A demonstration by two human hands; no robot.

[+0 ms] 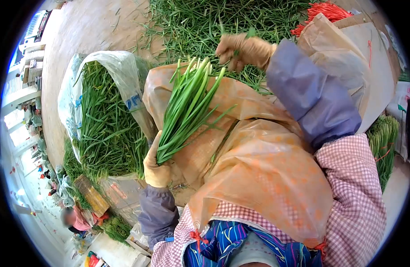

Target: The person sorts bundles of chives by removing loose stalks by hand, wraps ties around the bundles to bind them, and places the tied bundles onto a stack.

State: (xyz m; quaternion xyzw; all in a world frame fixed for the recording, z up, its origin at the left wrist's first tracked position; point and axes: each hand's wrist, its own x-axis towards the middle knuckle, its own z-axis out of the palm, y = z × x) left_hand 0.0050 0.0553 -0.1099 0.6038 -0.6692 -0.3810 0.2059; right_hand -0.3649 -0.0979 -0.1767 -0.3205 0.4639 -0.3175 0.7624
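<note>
My left hand point(157, 167), in a pale yellow glove, is closed around the lower end of a bunch of green stalks point(187, 107). The bunch lies slanted over the plastic apron point(258, 164) on my lap, its pale ends pointing up and away. My right hand point(243, 50), in a tan glove, is raised beyond the bunch, over the loose green heap point(187, 26). Its fingers are curled, and small bits of green leaf show at it. Whether they are gripped is unclear. The two hands are well apart.
An open plastic bag point(113, 62) full of green stalks stands at the left. Red ties point(325, 13) lie at the top right beside brown sacking point(334, 49). A tied bundle point(384, 147) is at the right edge. Another person point(80, 219) sits far off at the lower left.
</note>
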